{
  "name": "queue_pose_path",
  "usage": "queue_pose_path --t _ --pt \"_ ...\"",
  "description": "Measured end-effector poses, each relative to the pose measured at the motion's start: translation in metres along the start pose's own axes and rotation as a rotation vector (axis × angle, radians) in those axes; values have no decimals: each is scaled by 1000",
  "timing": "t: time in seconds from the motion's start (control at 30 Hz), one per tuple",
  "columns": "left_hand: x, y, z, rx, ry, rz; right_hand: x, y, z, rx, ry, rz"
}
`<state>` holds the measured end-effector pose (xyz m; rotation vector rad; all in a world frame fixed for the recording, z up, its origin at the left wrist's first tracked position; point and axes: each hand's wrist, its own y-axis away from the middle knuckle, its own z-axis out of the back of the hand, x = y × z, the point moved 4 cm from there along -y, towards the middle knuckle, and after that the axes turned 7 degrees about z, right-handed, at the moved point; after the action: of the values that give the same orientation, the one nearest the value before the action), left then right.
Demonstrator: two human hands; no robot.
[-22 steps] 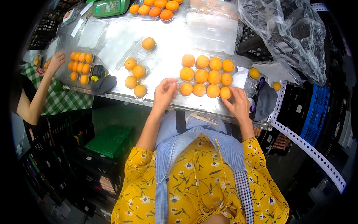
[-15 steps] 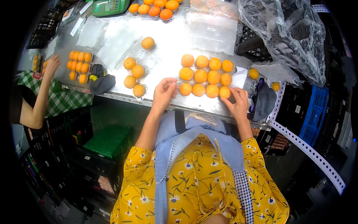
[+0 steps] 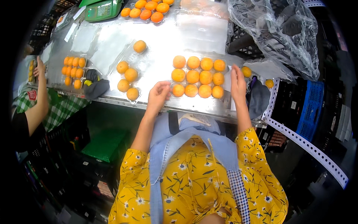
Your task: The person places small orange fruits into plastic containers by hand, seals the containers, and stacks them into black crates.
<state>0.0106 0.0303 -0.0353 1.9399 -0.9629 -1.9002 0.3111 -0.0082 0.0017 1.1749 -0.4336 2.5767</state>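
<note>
A clear plastic tray (image 3: pixel 171 98) in front of me holds mandarins (image 3: pixel 192 77) in three filled rows. At its left edge is my left hand (image 3: pixel 158 98), fingers loosely curled with a gap to the thumb and no fruit in them; whether the fingertips touch the rim I cannot tell. My right hand (image 3: pixel 238 84) stands on edge just right of the tray, open, its fingers straight and holding nothing. To the left lies another clear tray (image 3: pixel 131 52), partly filled, with several loose-set mandarins (image 3: pixel 131 74).
More filled trays stand at the back (image 3: pixel 145 16) and far left (image 3: pixel 73 71). A green scale (image 3: pixel 102 10) is at the back left. Crumpled clear plastic (image 3: pixel 276 33), a dark glove (image 3: pixel 258 99) and single mandarins (image 3: pixel 246 72) lie right. A co-worker's arm (image 3: pixel 41 89) reaches in left.
My right hand has let go of the near right mandarin and moved up beside the tray, its fingers straightened. The left hand stays by the tray's left edge. The whole view has shifted slightly.
</note>
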Motion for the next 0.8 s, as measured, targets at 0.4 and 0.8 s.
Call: queue_pose_path --t 0.4,0.8 --pt "-1 2 4 -26 2 17 -40 -61 -43 -71 -510 -514" --pt "-8 -2 4 -162 16 -34 -32 -37 -15 204 -410 -202"
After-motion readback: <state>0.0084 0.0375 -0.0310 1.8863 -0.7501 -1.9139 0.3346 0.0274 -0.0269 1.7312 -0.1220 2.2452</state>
